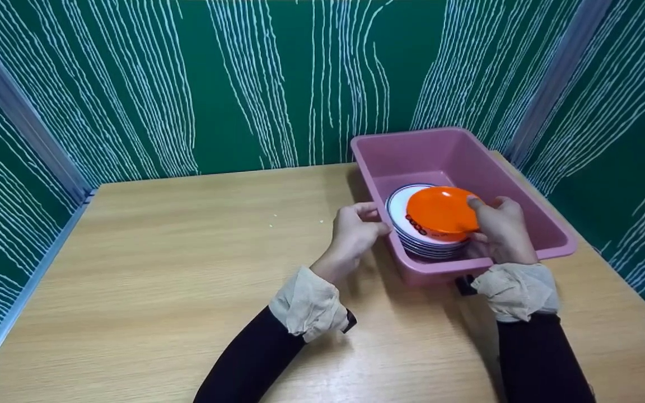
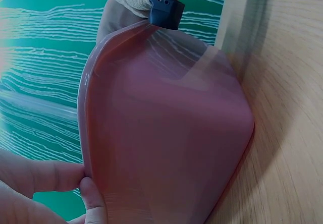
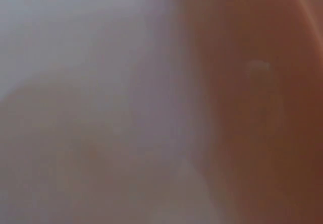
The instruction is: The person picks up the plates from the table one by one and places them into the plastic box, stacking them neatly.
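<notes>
In the head view a pink plastic tub (image 1: 529, 196) stands on the table, holding a stack of white plates (image 1: 398, 204) with dark rims. My right hand (image 1: 504, 229) reaches into the tub and pinches the right edge of an orange plate (image 1: 440, 210), thumb on top. The orange plate overlaps the top white plate, which has a dark pattern near its edge. My left hand (image 1: 356, 232) grips the tub's left rim between thumb and fingers. The left wrist view shows this pinch on the rim (image 2: 83, 118) up close. The right wrist view is badly blurred.
The wooden table (image 1: 188, 252) extends to the left, with a few tiny white specks (image 1: 270, 225) on it. Green panels (image 1: 233, 84) with white wavy lines rise behind and at both sides, joined by metal corner posts (image 1: 552, 78).
</notes>
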`<state>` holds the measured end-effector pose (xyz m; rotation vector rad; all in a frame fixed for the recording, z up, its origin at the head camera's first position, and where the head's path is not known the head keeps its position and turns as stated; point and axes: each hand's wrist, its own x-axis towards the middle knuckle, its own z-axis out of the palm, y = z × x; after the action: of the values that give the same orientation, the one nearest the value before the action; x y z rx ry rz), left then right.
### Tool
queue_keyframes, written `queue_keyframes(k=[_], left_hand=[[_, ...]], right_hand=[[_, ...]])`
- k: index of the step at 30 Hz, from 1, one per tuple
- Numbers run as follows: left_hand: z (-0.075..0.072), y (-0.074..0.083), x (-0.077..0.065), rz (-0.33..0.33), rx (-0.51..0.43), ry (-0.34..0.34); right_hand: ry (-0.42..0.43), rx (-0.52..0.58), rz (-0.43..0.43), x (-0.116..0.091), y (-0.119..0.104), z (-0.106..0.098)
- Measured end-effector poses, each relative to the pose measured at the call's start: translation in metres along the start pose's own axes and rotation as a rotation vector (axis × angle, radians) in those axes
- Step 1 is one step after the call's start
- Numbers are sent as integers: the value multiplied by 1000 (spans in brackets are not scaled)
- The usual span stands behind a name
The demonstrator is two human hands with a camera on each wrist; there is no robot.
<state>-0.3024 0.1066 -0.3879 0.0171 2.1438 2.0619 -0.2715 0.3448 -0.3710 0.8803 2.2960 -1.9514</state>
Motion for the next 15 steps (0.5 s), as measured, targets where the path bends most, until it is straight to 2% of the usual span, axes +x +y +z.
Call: queue_keyframes(k=[5,12,15], left_hand=[[0,-2,1,23,-11,-6],[-1,-4,0,50,-17,-23],[0,-3,0,38,-11,-17]], right_hand=[[-14,12,25,1,0,0],[-44,-36,-49,1,2,2],[-49,-61,-47,1,3,2]])
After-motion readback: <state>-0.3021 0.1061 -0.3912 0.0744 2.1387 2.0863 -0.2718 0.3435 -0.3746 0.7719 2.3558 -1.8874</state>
